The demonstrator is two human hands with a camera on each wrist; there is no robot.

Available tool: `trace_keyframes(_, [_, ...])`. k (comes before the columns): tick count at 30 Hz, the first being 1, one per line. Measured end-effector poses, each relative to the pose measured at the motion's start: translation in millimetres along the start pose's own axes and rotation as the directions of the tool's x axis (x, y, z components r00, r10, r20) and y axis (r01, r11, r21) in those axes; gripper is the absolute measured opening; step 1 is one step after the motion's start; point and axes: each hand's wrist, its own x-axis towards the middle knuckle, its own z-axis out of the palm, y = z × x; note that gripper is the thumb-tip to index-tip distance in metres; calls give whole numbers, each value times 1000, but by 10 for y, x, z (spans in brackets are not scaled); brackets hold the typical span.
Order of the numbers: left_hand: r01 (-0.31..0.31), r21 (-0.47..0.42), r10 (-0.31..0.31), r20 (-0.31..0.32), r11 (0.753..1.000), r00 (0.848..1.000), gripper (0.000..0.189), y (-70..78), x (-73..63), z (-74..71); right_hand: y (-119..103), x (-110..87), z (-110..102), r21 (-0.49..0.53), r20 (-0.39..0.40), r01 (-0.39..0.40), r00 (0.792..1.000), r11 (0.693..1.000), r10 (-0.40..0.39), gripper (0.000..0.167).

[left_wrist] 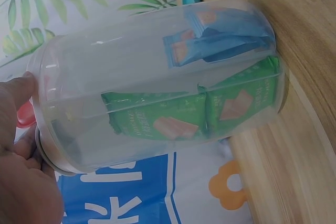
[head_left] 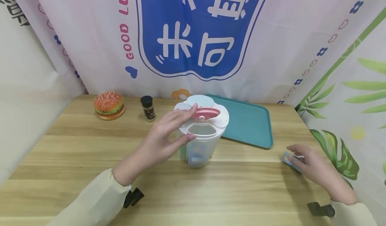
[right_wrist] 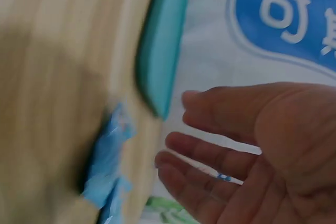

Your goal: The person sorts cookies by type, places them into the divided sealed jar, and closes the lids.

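A clear lidded storage container (head_left: 202, 145) stands upright mid-table. On its white lid, a red flap (head_left: 208, 113) is raised beside an uncovered opening (head_left: 202, 129). My left hand (head_left: 164, 135) holds the lid's left side, thumb at the near rim and fingers over the top. Through the wall show green snack packets (left_wrist: 157, 116) and blue snack packets (left_wrist: 220, 35) in separate compartments. On the right, my right hand (head_left: 312, 164) hovers over blue packets (right_wrist: 107, 163) lying on the table. Its fingers are loosely bent and hold nothing, a gap showing between them and the packets.
A teal tray (head_left: 250, 122) lies behind and right of the container. At the back left are a toy hamburger (head_left: 109, 105) and a black-capped spice jar (head_left: 148, 108). A printed cloth (head_left: 102, 45) hangs behind the wooden table (head_left: 75, 159).
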Motion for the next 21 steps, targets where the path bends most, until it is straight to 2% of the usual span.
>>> trace_keyframes(3, [2, -4, -2, -2, 1000, 1000, 73, -3, -12, 9, 113, -5, 41, -32, 61, -77, 995, 997, 79, 36])
trace_keyframes(7, [-1, -5, 1, -4, 1000, 1000, 74, -4, -14, 8, 214, 3, 86, -71, 82, -114, 989, 991, 120, 35])
trace_keyframes(15, [11, -2, -11, -2, 1000, 1000, 74, 13, -26, 3, 352, 3, 153, -66, 85, -97, 991, 993, 102, 34])
trace_keyframes(21, [-9, -6, 9, -9, 1000, 1000, 73, -6, -15, 11, 376, 0, 175, -68, 73, -62, 995, 996, 67, 47])
